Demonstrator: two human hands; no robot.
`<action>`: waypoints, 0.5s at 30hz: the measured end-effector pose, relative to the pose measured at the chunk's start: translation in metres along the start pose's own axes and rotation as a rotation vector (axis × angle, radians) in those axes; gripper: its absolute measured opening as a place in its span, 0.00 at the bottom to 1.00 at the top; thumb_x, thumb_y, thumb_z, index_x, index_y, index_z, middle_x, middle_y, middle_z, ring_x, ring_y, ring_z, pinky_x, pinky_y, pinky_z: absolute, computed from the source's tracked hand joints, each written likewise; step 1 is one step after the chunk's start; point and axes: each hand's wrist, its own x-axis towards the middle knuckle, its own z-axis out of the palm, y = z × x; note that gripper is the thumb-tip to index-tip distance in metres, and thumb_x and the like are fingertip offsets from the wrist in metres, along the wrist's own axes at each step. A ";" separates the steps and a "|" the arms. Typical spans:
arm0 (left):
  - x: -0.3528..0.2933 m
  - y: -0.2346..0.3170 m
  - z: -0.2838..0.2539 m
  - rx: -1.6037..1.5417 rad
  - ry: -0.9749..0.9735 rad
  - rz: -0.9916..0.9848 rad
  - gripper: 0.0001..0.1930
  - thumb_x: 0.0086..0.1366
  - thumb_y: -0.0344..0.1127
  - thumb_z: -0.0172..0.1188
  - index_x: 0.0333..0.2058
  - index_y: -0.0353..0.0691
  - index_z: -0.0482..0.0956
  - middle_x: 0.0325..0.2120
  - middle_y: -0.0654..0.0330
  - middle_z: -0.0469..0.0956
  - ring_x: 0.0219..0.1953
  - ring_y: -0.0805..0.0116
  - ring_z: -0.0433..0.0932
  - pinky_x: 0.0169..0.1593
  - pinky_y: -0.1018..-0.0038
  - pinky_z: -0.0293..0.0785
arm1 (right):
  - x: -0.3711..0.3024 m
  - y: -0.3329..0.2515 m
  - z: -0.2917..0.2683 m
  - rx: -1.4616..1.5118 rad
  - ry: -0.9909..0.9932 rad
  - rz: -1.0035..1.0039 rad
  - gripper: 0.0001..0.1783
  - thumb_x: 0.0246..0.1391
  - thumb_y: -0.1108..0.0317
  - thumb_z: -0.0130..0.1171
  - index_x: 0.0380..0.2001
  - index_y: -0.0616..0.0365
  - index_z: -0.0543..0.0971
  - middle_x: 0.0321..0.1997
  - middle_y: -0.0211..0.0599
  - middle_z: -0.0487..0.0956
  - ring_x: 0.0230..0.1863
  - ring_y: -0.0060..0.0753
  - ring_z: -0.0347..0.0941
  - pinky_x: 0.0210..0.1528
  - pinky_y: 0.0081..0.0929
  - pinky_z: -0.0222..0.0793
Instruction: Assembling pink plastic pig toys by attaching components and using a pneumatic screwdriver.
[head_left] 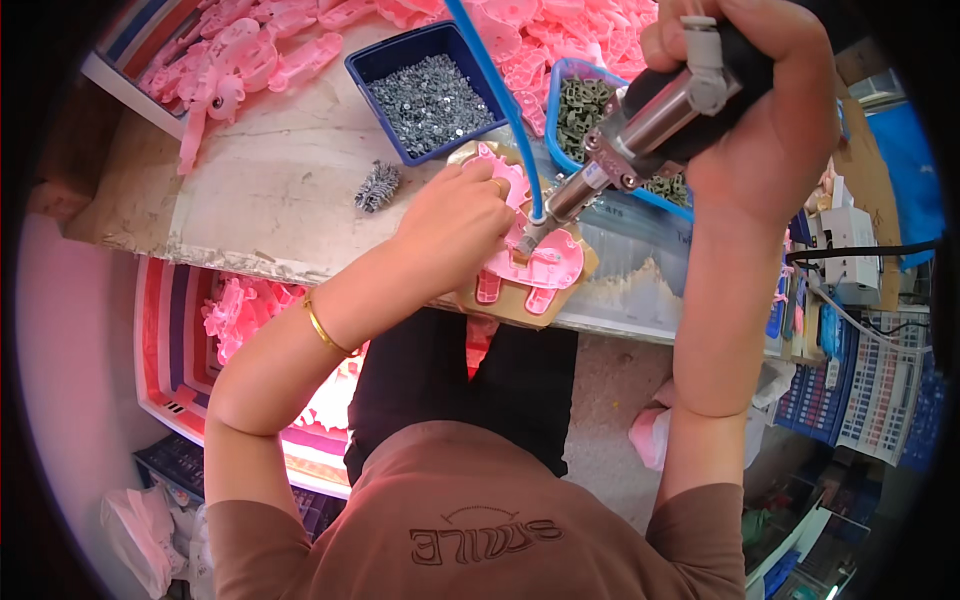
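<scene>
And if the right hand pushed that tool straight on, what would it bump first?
Probably the pink plastic piece: the tool in the right hand points down at it, but I can't tell whether its tip is touching.

The left hand [462, 215] sits at twelve o'clock, fingers bent, elbow [242, 408] toward eight; the right hand [765, 125], raised toward two, has curled fingers.
</scene>
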 end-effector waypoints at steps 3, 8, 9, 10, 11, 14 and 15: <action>0.005 -0.010 0.011 -0.028 -0.040 -0.001 0.04 0.49 0.36 0.65 0.22 0.45 0.84 0.28 0.64 0.77 0.43 0.63 0.73 0.46 0.66 0.69 | 0.003 0.006 0.001 -0.037 0.085 -0.109 0.18 0.52 0.67 0.53 0.43 0.69 0.72 0.26 0.43 0.74 0.22 0.26 0.66 0.28 0.20 0.64; 0.002 -0.020 0.013 -0.035 -0.034 0.056 0.04 0.52 0.34 0.63 0.23 0.41 0.82 0.30 0.60 0.78 0.42 0.58 0.75 0.43 0.62 0.74 | -0.001 -0.005 0.013 -0.062 0.073 0.021 0.28 0.51 0.67 0.53 0.53 0.75 0.65 0.22 0.38 0.73 0.20 0.24 0.66 0.26 0.18 0.63; 0.003 -0.021 0.011 -0.084 -0.071 0.044 0.04 0.52 0.32 0.62 0.25 0.40 0.81 0.31 0.59 0.78 0.42 0.55 0.76 0.42 0.60 0.75 | -0.002 -0.004 0.012 -0.079 0.070 0.011 0.31 0.51 0.67 0.52 0.55 0.76 0.63 0.22 0.37 0.73 0.20 0.23 0.66 0.25 0.18 0.63; 0.005 -0.017 0.009 -0.131 -0.065 -0.011 0.05 0.52 0.27 0.62 0.30 0.38 0.80 0.34 0.56 0.79 0.44 0.52 0.77 0.41 0.59 0.77 | -0.003 -0.003 0.011 -0.030 0.060 0.054 0.30 0.51 0.68 0.52 0.56 0.75 0.64 0.21 0.36 0.73 0.18 0.23 0.66 0.23 0.18 0.62; 0.006 -0.019 0.009 -0.132 -0.065 -0.008 0.05 0.52 0.27 0.62 0.30 0.38 0.80 0.34 0.56 0.79 0.44 0.52 0.77 0.41 0.59 0.77 | -0.004 -0.003 0.012 -0.032 0.062 0.053 0.30 0.51 0.68 0.52 0.56 0.75 0.64 0.21 0.36 0.73 0.18 0.23 0.66 0.23 0.18 0.62; 0.004 -0.022 0.005 -0.108 -0.208 -0.065 0.10 0.49 0.24 0.63 0.33 0.39 0.78 0.36 0.56 0.78 0.45 0.54 0.77 0.43 0.60 0.77 | -0.008 -0.001 0.017 0.035 0.075 0.143 0.30 0.50 0.70 0.55 0.56 0.72 0.64 0.21 0.36 0.74 0.16 0.23 0.69 0.20 0.19 0.62; 0.004 -0.021 0.000 -0.094 -0.204 -0.017 0.11 0.49 0.24 0.63 0.33 0.40 0.79 0.36 0.57 0.78 0.45 0.54 0.77 0.43 0.60 0.77 | -0.010 0.001 0.016 0.035 0.075 0.143 0.30 0.50 0.70 0.55 0.56 0.72 0.64 0.21 0.36 0.74 0.16 0.23 0.69 0.20 0.19 0.62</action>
